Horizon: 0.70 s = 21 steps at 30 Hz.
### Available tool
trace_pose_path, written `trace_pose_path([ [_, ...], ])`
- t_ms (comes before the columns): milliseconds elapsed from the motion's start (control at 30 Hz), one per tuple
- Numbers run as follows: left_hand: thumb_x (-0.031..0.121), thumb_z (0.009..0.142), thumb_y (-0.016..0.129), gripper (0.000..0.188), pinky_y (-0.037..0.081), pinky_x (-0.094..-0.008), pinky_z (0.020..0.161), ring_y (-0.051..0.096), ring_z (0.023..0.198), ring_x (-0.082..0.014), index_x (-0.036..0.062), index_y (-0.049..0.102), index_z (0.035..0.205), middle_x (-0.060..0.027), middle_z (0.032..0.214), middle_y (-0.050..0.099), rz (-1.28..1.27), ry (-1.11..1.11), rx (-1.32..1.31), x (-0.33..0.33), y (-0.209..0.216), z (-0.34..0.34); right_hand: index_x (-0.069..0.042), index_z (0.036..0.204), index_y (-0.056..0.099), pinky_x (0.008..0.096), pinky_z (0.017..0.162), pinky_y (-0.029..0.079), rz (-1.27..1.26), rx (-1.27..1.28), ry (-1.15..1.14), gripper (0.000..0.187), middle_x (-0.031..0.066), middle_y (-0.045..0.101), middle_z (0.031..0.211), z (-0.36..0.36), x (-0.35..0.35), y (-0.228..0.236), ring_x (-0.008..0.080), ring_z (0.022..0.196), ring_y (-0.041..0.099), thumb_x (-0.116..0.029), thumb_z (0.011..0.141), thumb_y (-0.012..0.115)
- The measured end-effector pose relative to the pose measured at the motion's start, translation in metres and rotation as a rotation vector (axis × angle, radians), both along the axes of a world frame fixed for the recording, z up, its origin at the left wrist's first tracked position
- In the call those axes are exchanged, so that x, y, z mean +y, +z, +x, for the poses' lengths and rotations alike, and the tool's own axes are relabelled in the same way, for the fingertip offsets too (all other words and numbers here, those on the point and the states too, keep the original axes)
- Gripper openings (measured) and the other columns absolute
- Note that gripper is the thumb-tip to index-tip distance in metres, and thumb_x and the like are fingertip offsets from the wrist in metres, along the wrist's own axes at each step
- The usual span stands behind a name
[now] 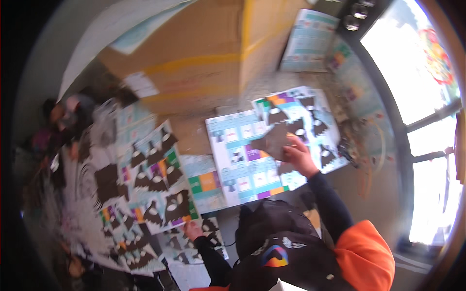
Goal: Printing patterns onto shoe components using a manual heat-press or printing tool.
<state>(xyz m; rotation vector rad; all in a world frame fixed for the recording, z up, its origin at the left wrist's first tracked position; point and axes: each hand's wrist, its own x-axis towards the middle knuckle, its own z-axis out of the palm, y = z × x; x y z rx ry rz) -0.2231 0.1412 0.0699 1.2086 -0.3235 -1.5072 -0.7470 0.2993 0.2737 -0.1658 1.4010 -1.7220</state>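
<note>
A flat dark grey-brown cutout point(275, 141), flared at one end, is pinched in my right hand point(300, 158) above a printed sheet point(228, 186) with coloured blocks and small pictures. Beneath and beyond that hand lies another sheet point(335, 127) with several dark cutouts on it. Down to the left, my left hand point(194, 230) is closed at the lower edge of a white printed sheet point(187, 155) bearing several dark shapes with white oval spots. Its fingers are small and partly hidden.
A large cardboard box point(194, 63) with yellow tape stands at the back. More sheets with dark shapes point(131, 242) overlap at the lower left, near a blurred cluttered pile point(80, 165). A printed sheet point(310, 41) leans upright at the back right, beside a bright window point(434, 194).
</note>
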Motion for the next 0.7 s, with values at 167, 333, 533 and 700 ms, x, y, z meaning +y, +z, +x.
trace_pose_path([
  [167, -0.002, 0.091, 0.057, 0.055, 0.049, -0.0287, 0.069, 0.058, 0.078, -0.0127, 0.0197, 0.040, 0.138, -0.0038, 0.099, 0.063, -0.016, 0.021, 0.029, 0.009, 0.031, -0.012, -0.010, 0.130, 0.044, 0.0347, 0.066, 0.060, 0.083, -0.005, 0.152, 0.034, 0.0142, 0.068, 0.104, -0.005, 0.002, -0.030, 0.0289, 0.089, 0.071, -0.007, 0.097, 0.048],
  [333, -0.004, 0.095, 0.051, 0.055, 0.051, -0.0306, 0.084, 0.061, 0.101, -0.0164, 0.0171, 0.038, 0.144, -0.0080, 0.124, 0.059, -0.154, -0.065, 0.004, 0.036, 0.093, 0.039, -0.004, 0.130, 0.040, 0.0402, 0.067, 0.062, 0.026, -0.086, 0.311, 0.039, 0.0205, 0.064, 0.107, 0.068, -0.120, -0.117, 0.0332, 0.087, 0.070, 0.000, 0.092, 0.049],
  [533, -0.005, 0.095, 0.048, 0.057, 0.041, -0.0353, 0.106, 0.050, 0.126, -0.0235, 0.0089, 0.033, 0.149, -0.0125, 0.142, 0.048, -0.193, -0.100, -0.197, 0.056, 0.202, 0.020, -0.006, 0.144, 0.035, 0.0408, 0.067, 0.058, 0.023, 0.452, 0.450, 0.064, 0.0244, 0.066, 0.077, 0.117, -0.220, -0.116, 0.0311, 0.072, 0.071, 0.000, 0.082, 0.050],
  [700, -0.003, 0.095, 0.048, 0.055, 0.053, -0.0277, 0.082, 0.063, 0.104, -0.0190, 0.0116, 0.037, 0.147, -0.0143, 0.136, 0.055, -0.216, -0.089, -0.211, 0.066, 0.271, 0.023, -0.006, 0.133, 0.049, 0.0483, 0.075, 0.053, 0.007, 0.940, 0.309, 0.052, 0.0261, 0.067, 0.079, 0.141, -0.231, -0.151, 0.0359, 0.078, 0.069, -0.003, 0.081, 0.052],
])
